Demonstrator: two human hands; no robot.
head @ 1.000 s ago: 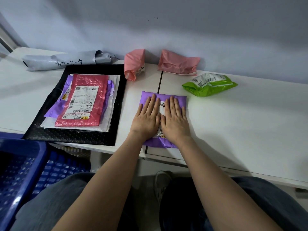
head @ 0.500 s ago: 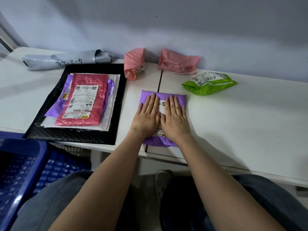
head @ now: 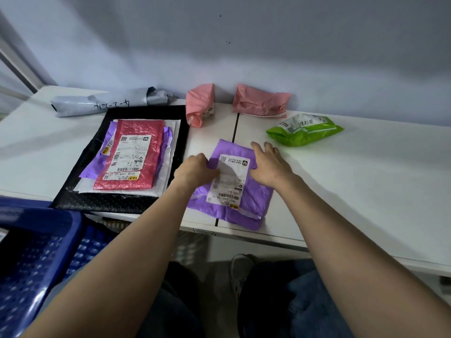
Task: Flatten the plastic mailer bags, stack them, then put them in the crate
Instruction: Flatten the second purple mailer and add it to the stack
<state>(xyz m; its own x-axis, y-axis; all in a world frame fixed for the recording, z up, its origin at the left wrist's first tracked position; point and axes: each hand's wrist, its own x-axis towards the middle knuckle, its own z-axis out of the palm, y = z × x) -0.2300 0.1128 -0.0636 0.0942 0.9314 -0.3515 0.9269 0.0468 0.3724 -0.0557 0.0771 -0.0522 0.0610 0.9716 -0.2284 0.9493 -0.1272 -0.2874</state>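
A purple mailer bag [head: 253,198] with a white label lies flat at the table's front edge, tilted a little. My left hand [head: 195,170] grips its left edge, fingers curled and thumb on the label. My right hand [head: 268,164] rests on its upper right edge with fingers spread and thumb on the bag. To the left sits a stack of flattened mailers: a red bubble mailer [head: 136,132] on top of purple and white ones, all on a large black mailer [head: 117,201]. The blue crate [head: 36,252] stands below the table at lower left.
Along the wall lie a rolled grey mailer [head: 109,103], two crumpled pink mailers [head: 199,106] [head: 261,103] and a puffy green mailer [head: 305,130]. The white table [head: 366,179] stretches to the right. My knees and a shoe show under its edge.
Both hands lay flat side by side on the purple mailer; now they have moved apart to its left and right edges, uncovering the label. The left hand has curled onto the edge.
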